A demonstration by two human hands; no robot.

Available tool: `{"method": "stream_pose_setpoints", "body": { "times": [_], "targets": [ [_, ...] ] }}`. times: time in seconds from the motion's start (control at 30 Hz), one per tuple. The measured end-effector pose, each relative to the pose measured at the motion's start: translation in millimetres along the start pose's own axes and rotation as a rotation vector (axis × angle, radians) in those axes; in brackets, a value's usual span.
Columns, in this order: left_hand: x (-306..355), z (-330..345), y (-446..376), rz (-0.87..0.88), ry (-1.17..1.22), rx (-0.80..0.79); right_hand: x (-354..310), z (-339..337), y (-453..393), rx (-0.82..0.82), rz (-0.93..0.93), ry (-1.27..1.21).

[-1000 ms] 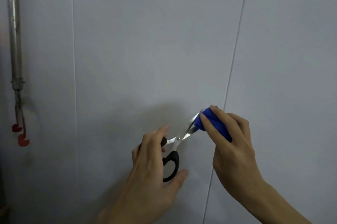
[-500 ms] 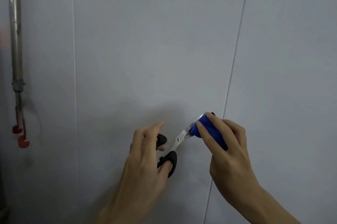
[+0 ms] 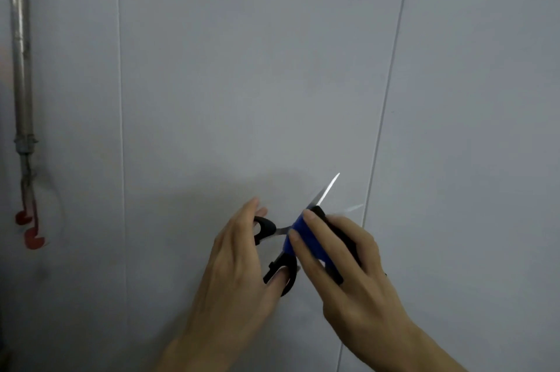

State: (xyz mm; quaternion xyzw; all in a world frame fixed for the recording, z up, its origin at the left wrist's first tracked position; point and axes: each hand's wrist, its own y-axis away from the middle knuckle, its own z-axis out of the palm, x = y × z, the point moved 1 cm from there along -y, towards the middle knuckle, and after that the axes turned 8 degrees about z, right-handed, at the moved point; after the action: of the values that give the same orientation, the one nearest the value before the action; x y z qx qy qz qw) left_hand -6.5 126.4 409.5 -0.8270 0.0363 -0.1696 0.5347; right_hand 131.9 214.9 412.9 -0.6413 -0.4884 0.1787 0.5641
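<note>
Two bare hands meet close together in front of a smooth, pale grey panelled surface (image 3: pixel 242 68). The left hand (image 3: pixel 239 262) grips scissors (image 3: pixel 280 273), thumb through one glossy black loop handle and fingers at the other. The shiny steel blades are spread wide and point up and away past the right hand (one blade is blurred). The right hand (image 3: pixel 354 274) curls round a blue roll (image 3: pixel 306 243) with a dark edge, which sits between the blades close to the pivot. Far beyond the left hand runs a dull metal pipe (image 3: pixel 21 68) with curved red hooks (image 3: pixel 31 232).
</note>
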Motion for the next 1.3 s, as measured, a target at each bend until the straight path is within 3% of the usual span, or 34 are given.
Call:
{"method": "stream_pose_setpoints", "body": {
  "times": [0.13, 0.43, 1.03, 1.3],
  "targets": [
    [-2, 3, -1, 0.046, -0.127, -0.037, -3, 4, 0, 0.014, -0.090, 0.047],
    [-1, 7, -2, 0.240, -0.415, 0.027, 7, 11, 1, -0.011, -0.088, 0.036],
    [3, 9, -6, 0.088, -0.335, -0.119, 43, 18, -13, -0.007, 0.096, 0.081],
    [-2, 9, -12, 0.010, -0.511, -0.198, 14, 7, 8, -0.088, -0.173, 0.030]
  ]
}}
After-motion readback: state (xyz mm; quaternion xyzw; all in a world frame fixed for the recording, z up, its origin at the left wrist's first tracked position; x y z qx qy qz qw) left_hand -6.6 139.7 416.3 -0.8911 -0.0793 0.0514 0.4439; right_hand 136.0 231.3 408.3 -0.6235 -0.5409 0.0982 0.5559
